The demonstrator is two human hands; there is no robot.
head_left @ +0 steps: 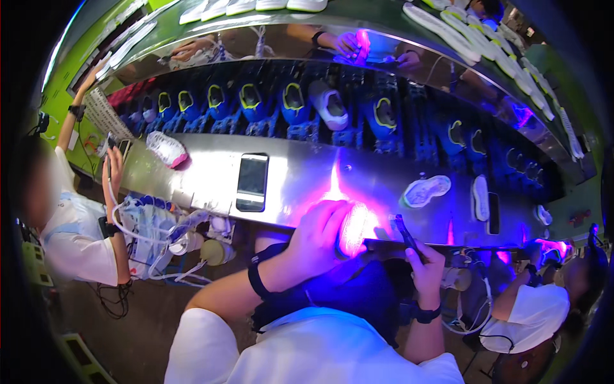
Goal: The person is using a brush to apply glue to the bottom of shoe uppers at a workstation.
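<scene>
- Keeping the pale, oval, shoe-shaped piece [354, 232] steady looks like the first need; it is held in pink-violet glare at the near edge of the shiny metal desk [291, 169].
- Left hand [316, 237]: its grip is wrapped around the piece's 9 o'clock side, leaving the 3 o'clock side uncovered, a sensible side to keep free of fingers.
- Right hand [426, 269], at 4 o'clock from the piece: its grip is pinched narrow on a slim, black, brush-like tool [408, 238]. The tool's head points towards 11 o'clock and stands apart from the piece.
- Light, short strokes would probably give the best control.
- Glare washes out the piece's surface, so a slight tilt should help in judging its rim.
- Elbow room matters: a flat, white, sole-shaped piece [425, 191] lies at 2 o'clock and a black-faced, rectangular phone [252, 182] at 10 o'clock.
</scene>
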